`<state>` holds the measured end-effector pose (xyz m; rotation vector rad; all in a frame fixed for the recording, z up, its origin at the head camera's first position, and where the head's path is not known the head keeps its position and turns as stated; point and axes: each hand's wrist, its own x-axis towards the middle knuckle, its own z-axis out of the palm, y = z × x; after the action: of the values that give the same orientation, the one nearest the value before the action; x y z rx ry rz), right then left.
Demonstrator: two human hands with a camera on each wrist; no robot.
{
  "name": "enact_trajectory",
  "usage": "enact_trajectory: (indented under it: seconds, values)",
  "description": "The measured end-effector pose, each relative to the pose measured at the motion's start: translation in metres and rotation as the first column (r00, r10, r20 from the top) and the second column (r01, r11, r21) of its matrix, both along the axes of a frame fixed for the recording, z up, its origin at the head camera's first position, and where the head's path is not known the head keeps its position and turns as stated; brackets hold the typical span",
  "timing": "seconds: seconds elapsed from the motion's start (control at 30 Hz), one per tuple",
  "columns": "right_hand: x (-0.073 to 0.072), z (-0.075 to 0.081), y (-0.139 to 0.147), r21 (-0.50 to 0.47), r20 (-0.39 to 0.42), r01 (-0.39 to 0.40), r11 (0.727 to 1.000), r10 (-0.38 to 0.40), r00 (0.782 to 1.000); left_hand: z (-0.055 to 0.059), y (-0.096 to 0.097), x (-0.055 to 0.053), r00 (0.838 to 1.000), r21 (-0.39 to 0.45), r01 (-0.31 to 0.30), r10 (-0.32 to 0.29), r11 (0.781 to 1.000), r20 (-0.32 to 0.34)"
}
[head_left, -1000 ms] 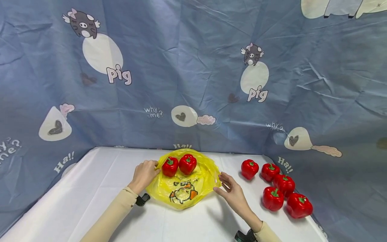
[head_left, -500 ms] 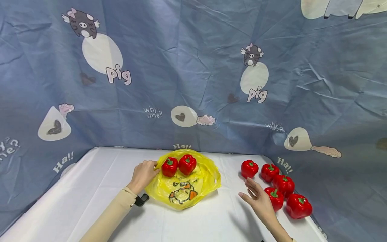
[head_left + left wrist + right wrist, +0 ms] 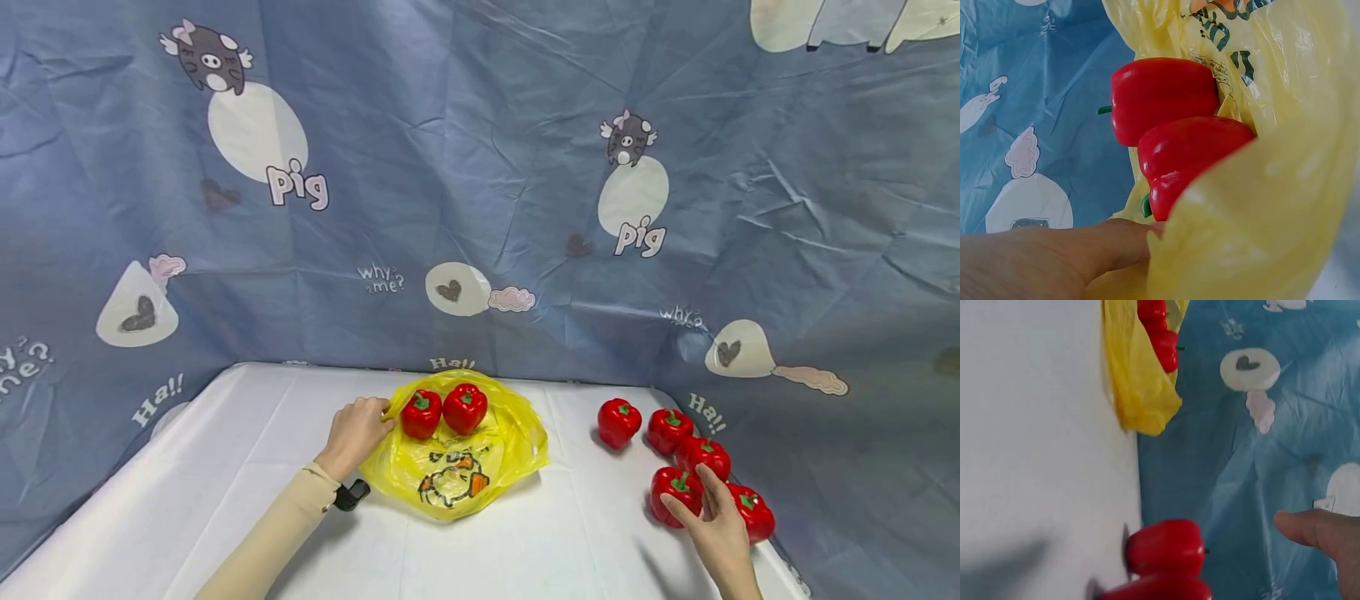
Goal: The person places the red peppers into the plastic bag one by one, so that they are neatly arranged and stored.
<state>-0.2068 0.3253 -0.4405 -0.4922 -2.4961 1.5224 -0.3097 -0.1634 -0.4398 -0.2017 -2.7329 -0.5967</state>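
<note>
On the white-covered table (image 3: 570, 525), a person's right hand (image 3: 722, 527) stands over a red pepper (image 3: 684, 493), fingers wide around it, contact impossible to tell from here; a second pepper (image 3: 757, 515) is partly hidden behind the hand. The left hand (image 3: 356, 437) pinches the edge of a yellow bag (image 3: 517, 433) holding two peppers (image 3: 465, 408). Three more (image 3: 618, 423) lie at the far right, before a blue pig-print curtain (image 3: 517, 183).

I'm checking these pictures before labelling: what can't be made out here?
- Left hand: fingertips hidden by the yellow bag, left wrist view.
- Rightmost pepper: partly hidden by the right hand, head view.
- Most of the right hand: cut off by the right edge, right wrist view.
</note>
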Motion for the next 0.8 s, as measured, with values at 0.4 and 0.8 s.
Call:
enact_trajectory:
  seconds: [0.4,0.8]
  values:
    - [-0.014,-0.024,0.021,0.073,0.097,-0.038,0.997,0.031,0.995,0.001,0.002,0.001,1.0,0.001,0.005,-0.005,1.0,-0.006]
    - [-0.024,-0.036,0.033,0.17,0.17,-0.08,0.982,0.05,0.984,-0.001,0.0,0.0,1.0,0.0,0.009,-0.009,1.0,-0.011]
